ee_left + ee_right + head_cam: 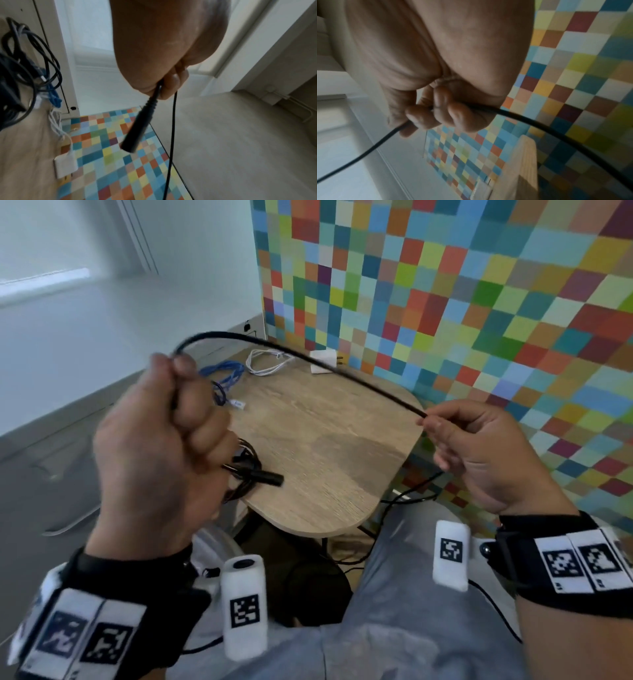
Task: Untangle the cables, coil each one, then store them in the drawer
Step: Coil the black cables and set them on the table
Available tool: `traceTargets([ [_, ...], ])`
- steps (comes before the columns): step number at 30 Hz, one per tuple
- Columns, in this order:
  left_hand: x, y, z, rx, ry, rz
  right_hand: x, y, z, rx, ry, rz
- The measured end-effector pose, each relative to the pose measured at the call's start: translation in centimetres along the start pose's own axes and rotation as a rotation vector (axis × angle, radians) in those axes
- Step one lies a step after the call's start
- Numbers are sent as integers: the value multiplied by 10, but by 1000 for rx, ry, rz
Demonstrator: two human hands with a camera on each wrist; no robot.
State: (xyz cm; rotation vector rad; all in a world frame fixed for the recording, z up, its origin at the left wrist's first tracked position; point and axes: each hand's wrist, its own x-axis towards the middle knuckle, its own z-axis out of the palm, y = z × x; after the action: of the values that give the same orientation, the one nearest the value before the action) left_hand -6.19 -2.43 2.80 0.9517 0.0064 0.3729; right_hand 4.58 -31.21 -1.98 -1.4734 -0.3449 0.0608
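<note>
A thin black rubber-sheathed cable [308, 361] arches across the middle of the head view, stretched in the air between both hands above a small light wooden table with rounded corners [329, 446]. The left hand [154, 453], in the left half of the frame, is clenched into a fist around the cable near one end; the cable loops out of the top of the fist. In the left wrist view the cable's black cylindrical plug [137, 128] hangs below the curled fingers [173, 83], with a second run of the cable dropping straight down beside it. The right hand [479, 453], at centre right, pinches the cable between thumb and fingertips; the right wrist view shows the fingertips [423, 116] folded over it, the cable leaving to the lower left and sweeping to the lower right.

On the table, under the left hand, lies a tangled bundle of dark cables [246, 470]. Farther up, near the table's far edge, sit a bunched blue cable [226, 373], a loosely coiled white cable [267, 362] and a white square charger block [323, 362]. A wall of multicoloured squares [445, 285] fills the upper right; a pale plain wall [102, 302] fills the upper left. No drawer can be made out.
</note>
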Motion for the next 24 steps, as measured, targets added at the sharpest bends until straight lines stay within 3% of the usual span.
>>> traceTargets([
  [3, -1, 7, -2, 53, 14, 56, -4, -2, -4, 10, 81, 23],
  [6, -9, -7, 6, 183, -41, 63, -3, -6, 7, -449, 124, -55],
  [8, -14, -16, 12, 322, -112, 92, -5, -11, 21, -720, 18, -49],
  [11, -17, -28, 18, 641, -193, 186, -18, -22, 49, -912, -209, -12],
  [13, -19, -38, 19, 809, -238, 242, -25, -26, 66, -998, -341, -63],
  [16, -23, -49, 20, 992, -268, 276, -31, -33, 83, -917, -455, -162],
  [19, -24, -48, 18, 951, -260, 243, -35, -39, 82, -741, -356, -187],
  [22, -22, -45, 17, 1086, -293, 230, -37, -45, 80, -637, -278, -247],
  [24, -20, -45, 18, 1151, -369, 148, -38, -49, 81, -623, -280, -290],
])
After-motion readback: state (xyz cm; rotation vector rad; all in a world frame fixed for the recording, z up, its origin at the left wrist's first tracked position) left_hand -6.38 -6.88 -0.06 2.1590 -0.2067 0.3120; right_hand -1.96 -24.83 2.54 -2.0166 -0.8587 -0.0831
